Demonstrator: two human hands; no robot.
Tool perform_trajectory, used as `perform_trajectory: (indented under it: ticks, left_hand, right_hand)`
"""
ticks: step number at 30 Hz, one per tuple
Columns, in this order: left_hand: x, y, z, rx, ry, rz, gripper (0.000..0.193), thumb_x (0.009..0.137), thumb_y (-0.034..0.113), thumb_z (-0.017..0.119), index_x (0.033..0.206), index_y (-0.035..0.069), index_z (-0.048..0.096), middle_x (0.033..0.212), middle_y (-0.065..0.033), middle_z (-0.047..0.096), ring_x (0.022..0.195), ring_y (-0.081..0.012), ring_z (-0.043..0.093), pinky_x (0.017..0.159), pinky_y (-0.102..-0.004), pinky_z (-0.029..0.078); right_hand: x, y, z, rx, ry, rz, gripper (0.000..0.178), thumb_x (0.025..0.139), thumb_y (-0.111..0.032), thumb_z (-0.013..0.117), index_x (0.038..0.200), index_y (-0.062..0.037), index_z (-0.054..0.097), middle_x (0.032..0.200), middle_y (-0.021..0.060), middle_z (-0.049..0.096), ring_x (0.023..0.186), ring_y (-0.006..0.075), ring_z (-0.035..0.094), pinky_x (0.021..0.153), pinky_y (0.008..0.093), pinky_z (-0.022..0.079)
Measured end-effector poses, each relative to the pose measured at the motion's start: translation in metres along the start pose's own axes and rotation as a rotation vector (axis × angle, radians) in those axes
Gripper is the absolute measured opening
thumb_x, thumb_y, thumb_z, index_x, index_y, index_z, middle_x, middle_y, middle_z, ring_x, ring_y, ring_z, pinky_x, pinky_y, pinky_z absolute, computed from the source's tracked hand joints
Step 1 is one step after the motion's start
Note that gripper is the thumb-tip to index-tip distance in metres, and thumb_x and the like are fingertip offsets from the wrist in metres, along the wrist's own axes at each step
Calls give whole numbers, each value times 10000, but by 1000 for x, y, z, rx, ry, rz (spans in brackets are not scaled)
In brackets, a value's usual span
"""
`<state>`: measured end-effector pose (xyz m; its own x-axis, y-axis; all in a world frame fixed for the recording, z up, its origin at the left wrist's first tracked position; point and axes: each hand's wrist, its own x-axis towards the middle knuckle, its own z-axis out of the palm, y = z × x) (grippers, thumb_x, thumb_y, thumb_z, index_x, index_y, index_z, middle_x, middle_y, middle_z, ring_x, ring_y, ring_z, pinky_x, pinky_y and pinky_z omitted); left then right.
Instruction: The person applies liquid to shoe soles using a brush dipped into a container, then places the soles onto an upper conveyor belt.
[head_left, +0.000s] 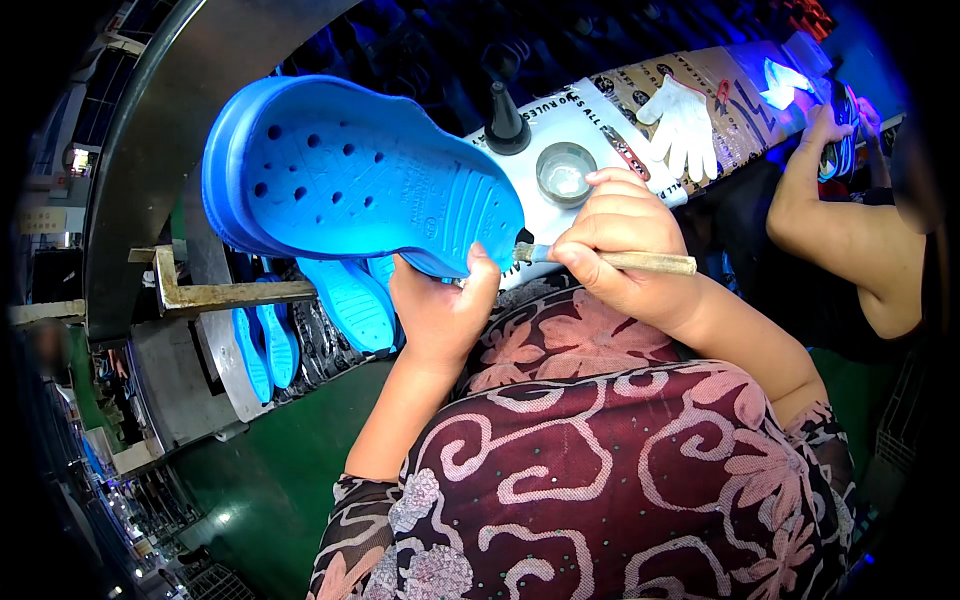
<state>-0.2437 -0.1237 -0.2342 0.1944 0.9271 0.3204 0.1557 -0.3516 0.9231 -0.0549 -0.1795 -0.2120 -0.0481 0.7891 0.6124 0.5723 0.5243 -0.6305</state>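
Note:
A large blue clog-shaped shoe piece (375, 185) is tilted toward me, showing its footbed with several holes at the wide end and ridges at the heel. My left hand (440, 305) grips its heel end, thumb over the near edge. Between the fingers of my right hand (630, 235) is a brush with a pale wooden handle (650, 262). Its bristles (524, 252) are at the heel rim, beside my left thumb. Just beyond my right hand stands a small round cup (566, 172). A black cone-shaped bottle (507, 125) is left of the cup.
More blue soles (350, 305) lie below the shoe piece at the left, near a metal bracket (235, 290). A white glove (684, 125) rests on the cardboard-covered bench (740, 130). At the right, a co-worker's hand (828, 125) holds a blue and black item. A curved metal panel (140, 130) stands left.

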Motion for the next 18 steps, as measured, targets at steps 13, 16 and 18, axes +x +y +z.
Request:
perform_trajectory:
  ticks: [13, 16, 18]
  left_hand:
    - [-6, -11, -7, -39, -98, 102, 316, 755, -23, 625, 1049, -50, 514, 943, -110, 616, 823, -175, 605, 783, -297, 480]
    - [-4, -13, -8, 86, -138, 159, 285, 754, -43, 617, 1026, -51, 530, 927, -105, 621, 809, -166, 605, 776, -291, 479]
    - [-2, -13, -6, 77, -108, 200, 256, 758, -53, 609, 1006, -51, 546, 903, -95, 625, 791, -159, 604, 765, -282, 479]
  right_hand:
    - [2, 0, 0, -41, -15, -24, 166, 793, -175, 682, 673, -69, 637, 612, 33, 577, 619, 220, 550, 817, 378, 427]
    - [1, -4, 0, -110, -65, -50, 133, 758, -176, 705, 684, -90, 637, 634, 16, 575, 642, 203, 537, 856, 382, 414]
    - [0, -6, -2, -166, -73, -85, 116, 740, -167, 710, 674, -105, 637, 635, 6, 569, 651, 191, 527, 871, 378, 407]
